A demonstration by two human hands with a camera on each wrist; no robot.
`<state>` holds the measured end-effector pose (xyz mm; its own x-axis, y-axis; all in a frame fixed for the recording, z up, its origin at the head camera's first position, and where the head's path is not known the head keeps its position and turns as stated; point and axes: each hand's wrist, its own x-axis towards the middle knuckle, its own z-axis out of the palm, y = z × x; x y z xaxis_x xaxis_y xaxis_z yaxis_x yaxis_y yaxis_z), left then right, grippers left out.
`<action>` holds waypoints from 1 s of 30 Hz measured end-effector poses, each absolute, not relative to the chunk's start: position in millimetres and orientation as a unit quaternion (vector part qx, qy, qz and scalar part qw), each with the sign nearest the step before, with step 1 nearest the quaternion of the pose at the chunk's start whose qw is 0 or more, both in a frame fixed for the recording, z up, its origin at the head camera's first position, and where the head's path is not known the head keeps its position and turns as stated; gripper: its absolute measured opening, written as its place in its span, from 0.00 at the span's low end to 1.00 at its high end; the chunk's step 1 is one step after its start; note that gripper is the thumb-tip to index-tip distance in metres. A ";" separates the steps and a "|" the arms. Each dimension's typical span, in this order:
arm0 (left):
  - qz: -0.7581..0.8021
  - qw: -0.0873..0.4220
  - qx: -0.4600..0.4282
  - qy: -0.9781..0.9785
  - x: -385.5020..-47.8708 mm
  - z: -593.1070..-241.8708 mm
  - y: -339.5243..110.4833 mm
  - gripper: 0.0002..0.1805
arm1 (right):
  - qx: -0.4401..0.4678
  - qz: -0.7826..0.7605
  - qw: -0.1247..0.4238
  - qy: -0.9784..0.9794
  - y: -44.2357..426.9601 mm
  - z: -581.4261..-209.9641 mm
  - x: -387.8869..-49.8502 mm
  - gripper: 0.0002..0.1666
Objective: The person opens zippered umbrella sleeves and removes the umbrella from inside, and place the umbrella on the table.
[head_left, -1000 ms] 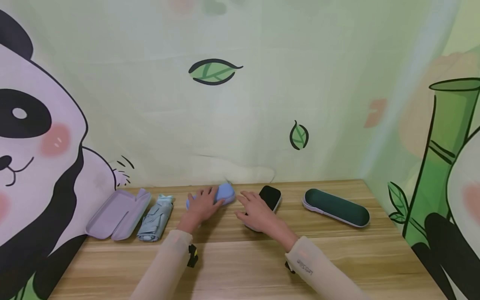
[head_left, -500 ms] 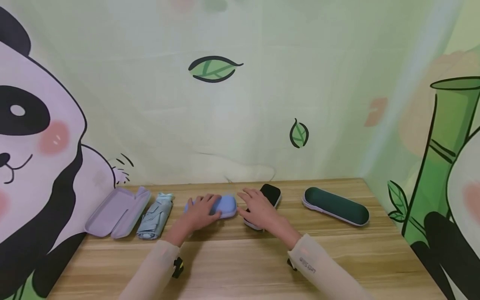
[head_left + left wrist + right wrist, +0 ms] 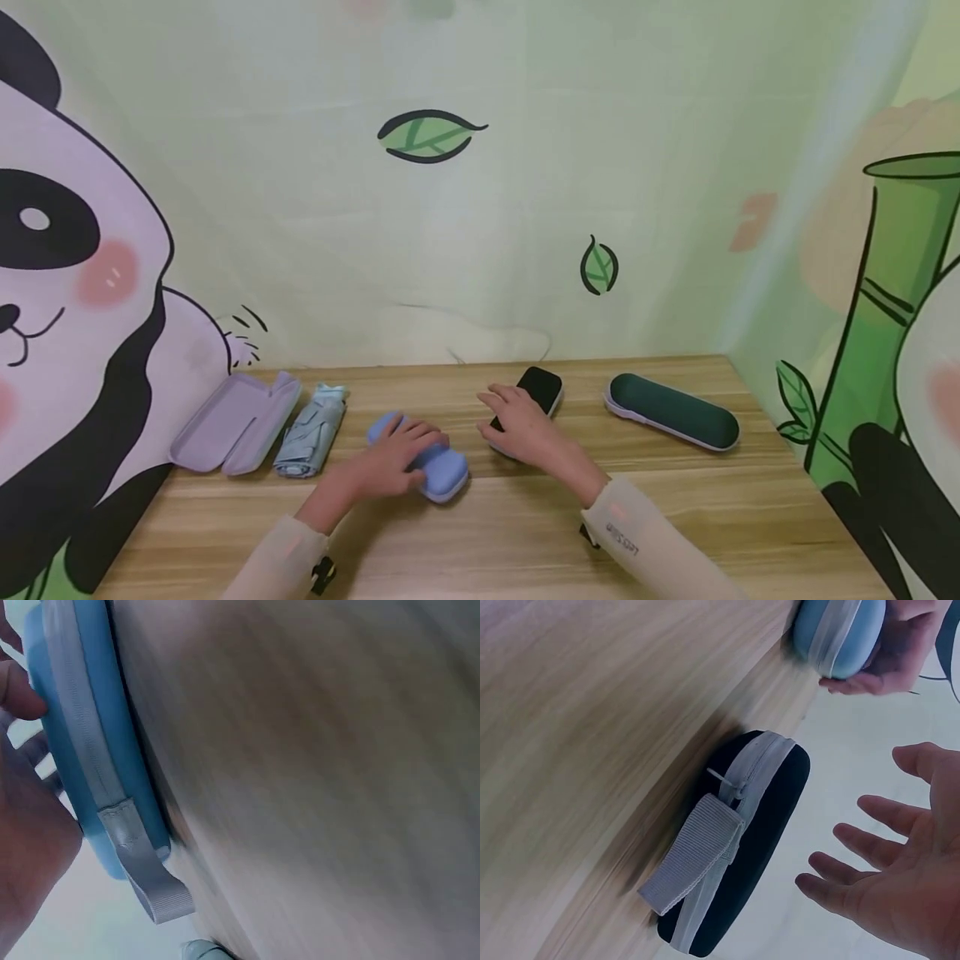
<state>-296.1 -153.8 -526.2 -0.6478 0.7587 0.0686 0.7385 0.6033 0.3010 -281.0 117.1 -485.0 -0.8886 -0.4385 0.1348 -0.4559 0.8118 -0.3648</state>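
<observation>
My left hand (image 3: 390,462) grips a blue zippered hard case (image 3: 444,475) over its top, the thumb on the near side and the fingers across the far side. The left wrist view shows the grey zip band and fabric pull tab (image 3: 154,885) at one end of this case. My right hand (image 3: 525,423) hovers over a black zippered hard case (image 3: 542,387). In the right wrist view its fingers (image 3: 881,851) are spread and apart from the black case, which stands on the table with a grey tab (image 3: 694,851) and zip facing the camera.
A dark green zippered case (image 3: 675,412) lies to the right. At the left are an open lilac case (image 3: 217,429) and a rolled grey-blue fabric bundle (image 3: 311,437). The wooden table (image 3: 525,542) meets a printed backdrop (image 3: 480,250) at its back edge.
My left hand has drawn the blue case toward the near side of the table, and the case has turned so its right end points nearer me. The right hand has barely moved.
</observation>
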 end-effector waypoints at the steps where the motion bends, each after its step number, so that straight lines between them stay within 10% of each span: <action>1: 0.155 0.035 0.423 0.892 -295.3 -526.4 -154.6 0.27 | 0.234 0.195 0.020 -0.952 116.7 -484.4 -280.7 0.32; 7: 0.191 -0.015 0.411 0.891 -288.5 -526.1 -150.1 0.18 | 0.232 0.196 0.015 -0.953 113.9 -483.8 -280.9 0.32; 12: 0.181 -0.075 0.230 0.953 -263.8 -508.4 -127.1 0.22 | 0.244 0.185 0.019 -0.952 112.3 -485.1 -282.1 0.32; 19: 0.105 -0.008 0.012 0.994 -251.4 -483.4 -104.8 0.45 | 0.231 0.182 0.032 -0.955 111.6 -480.9 -284.6 0.30; 30: 0.113 0.064 -0.064 0.990 -259.6 -486.9 -92.0 0.59 | 0.235 0.194 0.029 -0.952 106.5 -482.0 -282.0 0.29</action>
<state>-259.6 -92.0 -486.9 -0.9839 -0.1113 -0.1401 -0.1401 0.9663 0.2158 -282.0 106.5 -482.0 -0.8876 -0.4367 0.1466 -0.4593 0.8144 -0.3548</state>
